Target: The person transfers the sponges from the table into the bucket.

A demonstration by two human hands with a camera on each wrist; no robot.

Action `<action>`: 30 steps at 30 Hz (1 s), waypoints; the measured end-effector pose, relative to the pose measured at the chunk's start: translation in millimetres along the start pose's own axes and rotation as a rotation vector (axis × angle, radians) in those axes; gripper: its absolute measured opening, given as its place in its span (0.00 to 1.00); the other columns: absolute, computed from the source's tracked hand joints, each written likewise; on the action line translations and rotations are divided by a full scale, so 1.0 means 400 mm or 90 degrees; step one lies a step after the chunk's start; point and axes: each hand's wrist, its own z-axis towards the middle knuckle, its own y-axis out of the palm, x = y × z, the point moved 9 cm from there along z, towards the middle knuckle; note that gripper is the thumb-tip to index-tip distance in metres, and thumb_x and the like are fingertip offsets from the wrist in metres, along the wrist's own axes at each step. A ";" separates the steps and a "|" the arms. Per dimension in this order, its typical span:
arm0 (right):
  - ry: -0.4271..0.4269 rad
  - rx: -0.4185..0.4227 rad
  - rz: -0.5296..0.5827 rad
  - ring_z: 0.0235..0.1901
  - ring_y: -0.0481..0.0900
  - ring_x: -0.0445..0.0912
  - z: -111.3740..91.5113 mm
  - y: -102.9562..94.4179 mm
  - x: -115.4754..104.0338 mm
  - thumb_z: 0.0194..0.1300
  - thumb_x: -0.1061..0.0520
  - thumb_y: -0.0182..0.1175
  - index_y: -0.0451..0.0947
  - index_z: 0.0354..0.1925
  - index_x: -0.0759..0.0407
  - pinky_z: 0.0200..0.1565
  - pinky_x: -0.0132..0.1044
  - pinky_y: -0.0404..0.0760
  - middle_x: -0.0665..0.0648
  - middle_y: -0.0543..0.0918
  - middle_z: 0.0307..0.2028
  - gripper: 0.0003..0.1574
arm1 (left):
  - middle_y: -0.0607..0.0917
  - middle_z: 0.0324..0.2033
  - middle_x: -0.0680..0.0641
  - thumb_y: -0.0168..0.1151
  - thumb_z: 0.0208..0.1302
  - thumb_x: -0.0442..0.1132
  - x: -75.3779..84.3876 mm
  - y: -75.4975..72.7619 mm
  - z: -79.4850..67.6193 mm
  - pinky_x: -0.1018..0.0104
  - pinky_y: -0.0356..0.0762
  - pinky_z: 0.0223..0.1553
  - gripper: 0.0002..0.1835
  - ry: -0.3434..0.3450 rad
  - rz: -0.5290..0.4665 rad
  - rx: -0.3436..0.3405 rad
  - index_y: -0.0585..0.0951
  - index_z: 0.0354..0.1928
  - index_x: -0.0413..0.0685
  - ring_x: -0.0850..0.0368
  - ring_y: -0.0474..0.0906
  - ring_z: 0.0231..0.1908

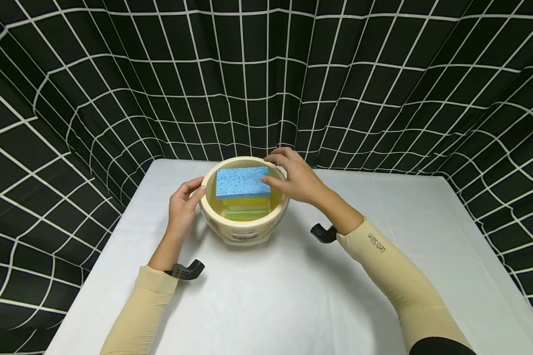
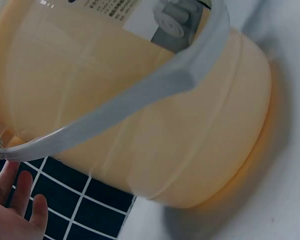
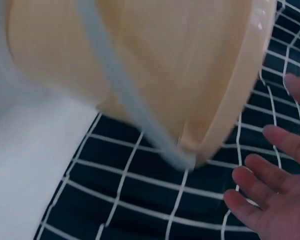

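A cream bucket (image 1: 216, 223) stands on the white table, its grey handle (image 2: 125, 115) hanging down the outside. Inside lies a blue sponge (image 1: 240, 182), above a yellow one (image 1: 248, 201) and a green-edged one (image 1: 247, 213). My left hand (image 1: 184, 207) holds the bucket's left rim, thumb at the top edge and fingers outside. Over the right rim is my right hand (image 1: 299, 177), its thumb overlapping the blue sponge's right edge in the head view. In the right wrist view its fingers (image 3: 262, 172) are spread, apart from the bucket wall.
White cloth covers the table (image 1: 266, 296). Right behind its far edge hangs a black curtain (image 1: 231, 79) with a white grid, which also runs along both sides. A printed label (image 2: 175, 22) is on the bucket's front.
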 end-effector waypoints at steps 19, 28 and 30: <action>0.201 0.134 0.076 0.59 0.71 0.60 -0.199 -0.060 0.255 0.68 0.45 0.59 0.70 0.64 0.65 0.62 0.56 0.75 0.67 0.74 0.59 0.35 | 0.82 0.50 0.54 0.56 0.72 0.41 0.013 0.001 -0.002 0.84 0.75 0.53 0.20 0.023 0.138 -0.043 0.76 0.58 0.34 0.73 0.78 0.48; 0.224 0.128 -0.023 0.64 0.64 0.66 -0.258 -0.044 0.328 0.69 0.39 0.56 0.64 0.67 0.67 0.64 0.64 0.67 0.72 0.67 0.64 0.42 | 0.81 0.54 0.37 0.58 0.69 0.41 0.043 -0.050 0.000 0.55 0.70 0.66 0.18 0.163 0.376 -0.038 0.79 0.56 0.38 0.49 0.74 0.57; 0.227 0.123 -0.053 0.64 0.62 0.67 -0.271 -0.039 0.345 0.68 0.39 0.57 0.63 0.68 0.67 0.64 0.64 0.66 0.72 0.66 0.65 0.43 | 0.80 0.54 0.37 0.58 0.70 0.42 0.051 -0.060 -0.002 0.48 0.67 0.68 0.18 0.192 0.404 -0.037 0.79 0.56 0.38 0.44 0.73 0.59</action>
